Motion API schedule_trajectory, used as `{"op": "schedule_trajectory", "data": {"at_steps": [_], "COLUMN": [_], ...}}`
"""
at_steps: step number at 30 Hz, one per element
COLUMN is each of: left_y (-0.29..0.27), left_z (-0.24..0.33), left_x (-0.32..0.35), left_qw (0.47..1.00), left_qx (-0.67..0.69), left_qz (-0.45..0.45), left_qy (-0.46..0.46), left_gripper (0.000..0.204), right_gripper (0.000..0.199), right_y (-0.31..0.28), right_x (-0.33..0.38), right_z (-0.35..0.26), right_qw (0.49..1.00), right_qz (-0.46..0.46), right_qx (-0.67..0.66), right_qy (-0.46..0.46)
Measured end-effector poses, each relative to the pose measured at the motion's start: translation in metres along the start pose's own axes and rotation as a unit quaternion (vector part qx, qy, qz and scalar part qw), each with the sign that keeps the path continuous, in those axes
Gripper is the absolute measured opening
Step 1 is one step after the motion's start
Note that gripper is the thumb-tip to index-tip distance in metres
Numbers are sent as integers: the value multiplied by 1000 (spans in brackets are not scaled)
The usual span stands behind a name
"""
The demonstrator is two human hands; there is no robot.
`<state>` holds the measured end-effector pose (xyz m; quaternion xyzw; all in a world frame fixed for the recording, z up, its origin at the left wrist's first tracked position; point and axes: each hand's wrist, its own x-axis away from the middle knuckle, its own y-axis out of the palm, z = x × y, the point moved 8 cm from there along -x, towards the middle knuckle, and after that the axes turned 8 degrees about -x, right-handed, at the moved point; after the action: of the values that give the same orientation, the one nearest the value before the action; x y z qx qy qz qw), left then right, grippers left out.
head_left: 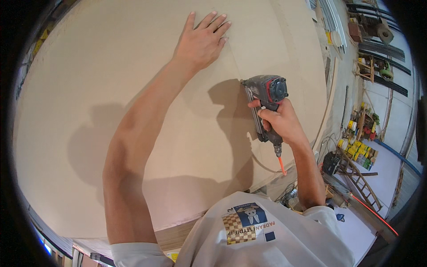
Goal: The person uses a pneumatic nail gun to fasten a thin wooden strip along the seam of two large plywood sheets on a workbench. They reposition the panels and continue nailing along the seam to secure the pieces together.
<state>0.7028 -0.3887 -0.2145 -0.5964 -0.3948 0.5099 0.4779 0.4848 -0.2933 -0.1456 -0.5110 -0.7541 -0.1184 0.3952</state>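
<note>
The left hand [202, 41] lies flat, fingers spread, on the board [89, 89], holding nothing. To its right, the right hand [280, 122] is closed around the handle of a nailer [266, 95]. The nailer's head sits above the fist, nose pressed to the board; its handle runs downward, the orange hose [282, 166] trailing below the grip.

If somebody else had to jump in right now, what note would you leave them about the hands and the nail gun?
Left hand: open, pressed flat on the big tan board, fingers spread near a thin seam line.
Right hand: gripping the grey nail gun, nose against the board beside the seam; orange air hose hangs from the handle.
Done: cannot tell; no nail heads are visible.
Left: probably fastening along the seam; keep the board pressed flat.
</note>
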Motion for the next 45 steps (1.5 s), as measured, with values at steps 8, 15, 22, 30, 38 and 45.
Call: {"op": "schedule_trajectory", "data": {"at_steps": [8,15,22,30,38,45], "left_y": [1,0,12,-6,3,24], "left_z": [-1,3,7,65,45,48], "left_x": [-1,-2,-8,51,31,-55], "left_qw": [1000,1000,1000,997,997,999], "left_qx": [13,20,21,-7,-14,12], "left_qz": [9,24,18,-72,-72,40], "left_qy": [-5,3,1,33,16,22], "left_gripper": [48,46,46,49,49,70], "right_gripper": [31,22,23,25,25,28], "right_y": [4,0,-14,-40,-41,-39], "right_x": [2,-3,2,46,48,56], "right_z": [-1,5,29,93,96,97], "right_qw": [1000,1000,1000,997,997,997], "right_qz": [0,-2,-4,-9,-41,-32], "right_qx": [-3,22,-25,-64,-53,-43], "right_qy": [-2,-2,6,52,47,58]}}
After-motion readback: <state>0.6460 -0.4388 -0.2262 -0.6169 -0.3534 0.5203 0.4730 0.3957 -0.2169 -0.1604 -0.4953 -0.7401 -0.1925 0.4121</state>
